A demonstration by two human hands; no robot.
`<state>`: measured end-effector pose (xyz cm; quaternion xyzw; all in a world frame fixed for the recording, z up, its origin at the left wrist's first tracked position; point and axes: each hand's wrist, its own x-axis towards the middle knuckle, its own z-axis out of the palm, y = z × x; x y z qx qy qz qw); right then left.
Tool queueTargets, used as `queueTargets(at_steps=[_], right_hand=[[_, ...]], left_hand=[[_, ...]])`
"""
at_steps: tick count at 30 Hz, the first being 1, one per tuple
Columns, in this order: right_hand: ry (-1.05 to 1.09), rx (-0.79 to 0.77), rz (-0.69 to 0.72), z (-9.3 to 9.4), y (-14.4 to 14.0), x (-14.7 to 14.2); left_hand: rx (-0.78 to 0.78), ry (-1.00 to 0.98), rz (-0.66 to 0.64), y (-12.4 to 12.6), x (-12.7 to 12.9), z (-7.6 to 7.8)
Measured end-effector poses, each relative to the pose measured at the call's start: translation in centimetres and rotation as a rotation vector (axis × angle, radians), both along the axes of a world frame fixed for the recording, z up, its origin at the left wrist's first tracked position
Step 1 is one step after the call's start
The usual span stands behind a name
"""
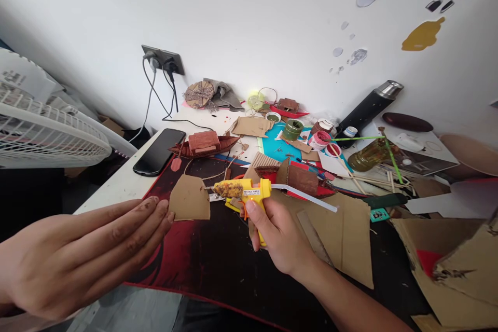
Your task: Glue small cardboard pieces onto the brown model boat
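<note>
My right hand (276,225) is wrapped around the handle of a yellow hot glue gun (245,191), with a clear glue stick (307,196) poking out of its back. The gun's nozzle points left and meets the right edge of a small cardboard piece (189,199) with an angled top. That piece is pinched at its left edge by the fingertips of my left hand (101,246), whose thumb is hidden. Behind the gun lies a red and brown model boat (299,179). Another brown cardboard boat (204,142) rests farther back to the left.
A black phone (159,153) lies at the table's left side, near a white fan (50,129). Paint jars (292,129), a dark flask (368,106) and a glass jar (368,155) stand toward the back right. Cardboard sheets (350,233) cover the right side of the dark mat (233,270).
</note>
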<state>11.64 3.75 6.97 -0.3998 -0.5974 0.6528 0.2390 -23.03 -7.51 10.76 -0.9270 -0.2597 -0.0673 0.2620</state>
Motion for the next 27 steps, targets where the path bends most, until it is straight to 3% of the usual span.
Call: queueTargets(at_steps=[27], right_hand=[[-0.032, 0.012, 0.023, -0.23, -0.31, 0.77]], left_hand=[[0.014, -0.074, 0.021, 0.74, -0.92, -0.25]])
